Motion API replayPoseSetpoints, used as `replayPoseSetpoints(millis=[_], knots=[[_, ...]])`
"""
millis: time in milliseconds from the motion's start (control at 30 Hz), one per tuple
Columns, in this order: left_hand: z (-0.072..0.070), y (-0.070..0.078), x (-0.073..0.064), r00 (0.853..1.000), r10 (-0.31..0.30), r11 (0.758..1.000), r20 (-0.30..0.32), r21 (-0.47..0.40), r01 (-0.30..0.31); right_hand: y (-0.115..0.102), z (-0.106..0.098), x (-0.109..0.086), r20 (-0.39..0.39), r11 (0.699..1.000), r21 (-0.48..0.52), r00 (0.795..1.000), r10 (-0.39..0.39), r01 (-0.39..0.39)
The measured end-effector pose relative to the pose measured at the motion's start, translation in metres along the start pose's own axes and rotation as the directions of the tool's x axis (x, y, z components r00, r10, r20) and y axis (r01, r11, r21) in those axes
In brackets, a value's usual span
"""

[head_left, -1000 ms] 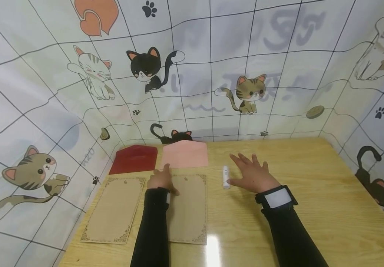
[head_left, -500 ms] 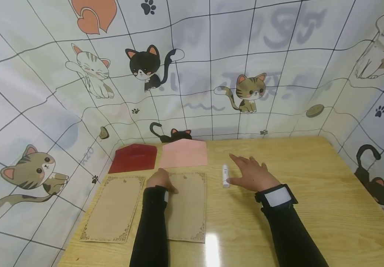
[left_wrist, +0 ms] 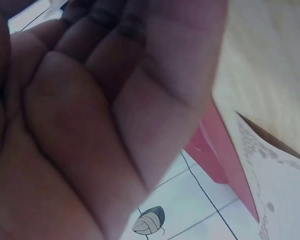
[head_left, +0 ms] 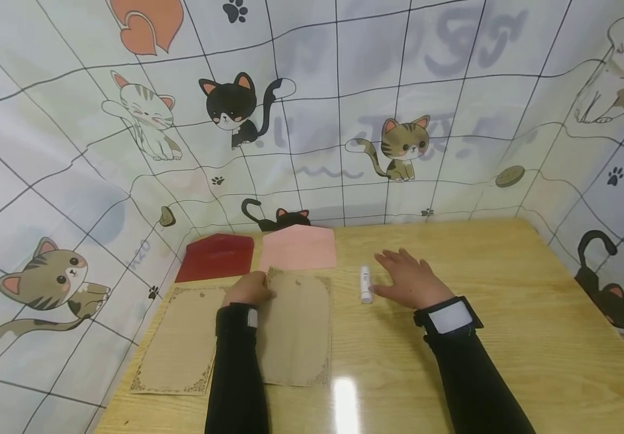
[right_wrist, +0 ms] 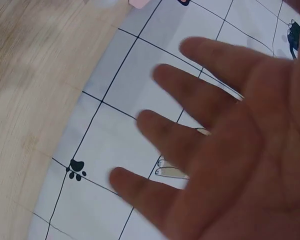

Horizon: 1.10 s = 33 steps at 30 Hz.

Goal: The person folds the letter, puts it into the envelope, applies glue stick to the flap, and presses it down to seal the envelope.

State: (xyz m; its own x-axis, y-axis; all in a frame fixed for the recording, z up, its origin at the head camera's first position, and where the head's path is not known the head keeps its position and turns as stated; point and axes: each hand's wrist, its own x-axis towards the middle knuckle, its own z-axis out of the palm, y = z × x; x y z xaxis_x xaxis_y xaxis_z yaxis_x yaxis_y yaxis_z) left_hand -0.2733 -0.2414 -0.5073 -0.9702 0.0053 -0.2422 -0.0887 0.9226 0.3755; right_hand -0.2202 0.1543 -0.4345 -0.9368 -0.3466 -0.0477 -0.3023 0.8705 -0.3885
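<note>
My left hand grips the upper left edge of a brown sheet of letter paper with a decorated border. The sheet's top left corner stands a little raised, and the fingertips are hidden behind the hand. A second matching letter paper lies on the table to the left, partly under my forearm. My right hand is spread with nothing in it, its thumb beside a white glue stick. In the right wrist view the fingers are apart and straight.
Behind the papers lie a dark red envelope and a pink envelope. A cat-printed cloth covers the walls along the back and sides of the wooden table.
My left hand has moved left to the sheet's edge and taken hold of it. The right-hand sheet has shifted slightly up and left, its corner lifting. My right hand stays by the glue stick.
</note>
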Motion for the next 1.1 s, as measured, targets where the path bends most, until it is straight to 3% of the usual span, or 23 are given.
replayPoseSetpoints(millis=[100,200,267,333,400,500,567,633,733,867,933,1000,1100], knots=[[-0.026,0.022,-0.025,0.998,0.056,0.996,-0.034,-0.072,-0.058,-0.002,0.000,0.001,-0.082,0.999,-0.017,0.996,-0.042,0.041],[-0.042,0.035,-0.036,0.986,0.123,0.979,-0.110,-0.150,-0.139,-0.004,0.000,0.003,-0.150,0.998,-0.004,0.987,-0.056,0.056],[-0.050,0.042,-0.040,0.971,0.160,0.957,-0.179,-0.213,-0.197,-0.004,-0.001,0.004,-0.177,0.999,0.023,0.983,-0.042,0.047],[-0.057,0.049,-0.045,0.953,0.180,0.918,-0.244,-0.306,-0.251,-0.003,-0.001,0.006,-0.193,0.997,0.062,0.981,-0.024,0.036],[-0.062,0.057,-0.049,0.936,0.194,0.857,-0.294,-0.413,-0.307,-0.001,-0.001,0.007,-0.204,0.992,0.118,0.979,-0.013,0.038],[-0.064,0.075,-0.055,0.921,0.197,0.716,-0.337,-0.592,-0.370,0.002,-0.003,0.009,-0.208,0.969,0.236,0.978,-0.019,0.068],[-0.062,0.092,-0.058,0.915,0.193,0.619,-0.354,-0.680,-0.394,0.002,-0.005,0.008,-0.216,0.938,0.331,0.976,-0.032,0.105],[-0.059,0.109,-0.061,0.913,0.191,0.538,-0.361,-0.739,-0.405,0.002,-0.005,0.007,-0.224,0.900,0.414,0.974,-0.044,0.136],[-0.052,0.128,-0.063,0.907,0.193,0.474,-0.374,-0.774,-0.419,0.002,-0.006,0.005,-0.231,0.829,0.536,0.972,-0.040,0.162],[-0.043,0.142,-0.063,0.901,0.205,0.443,-0.384,-0.784,-0.435,0.004,-0.009,0.002,-0.166,0.664,0.736,0.986,-0.018,0.136],[-0.039,0.145,-0.062,0.907,0.225,0.449,-0.357,-0.787,-0.422,0.004,-0.010,0.002,-0.131,0.580,0.807,0.991,-0.009,0.112],[-0.035,0.146,-0.061,0.912,0.266,0.475,-0.311,-0.781,-0.405,0.003,-0.011,0.003,-0.126,0.545,0.832,0.992,-0.001,0.107],[-0.030,0.145,-0.060,0.917,0.317,0.542,-0.242,-0.747,-0.385,0.003,-0.011,0.003,-0.144,0.528,0.841,0.990,0.010,0.117]])
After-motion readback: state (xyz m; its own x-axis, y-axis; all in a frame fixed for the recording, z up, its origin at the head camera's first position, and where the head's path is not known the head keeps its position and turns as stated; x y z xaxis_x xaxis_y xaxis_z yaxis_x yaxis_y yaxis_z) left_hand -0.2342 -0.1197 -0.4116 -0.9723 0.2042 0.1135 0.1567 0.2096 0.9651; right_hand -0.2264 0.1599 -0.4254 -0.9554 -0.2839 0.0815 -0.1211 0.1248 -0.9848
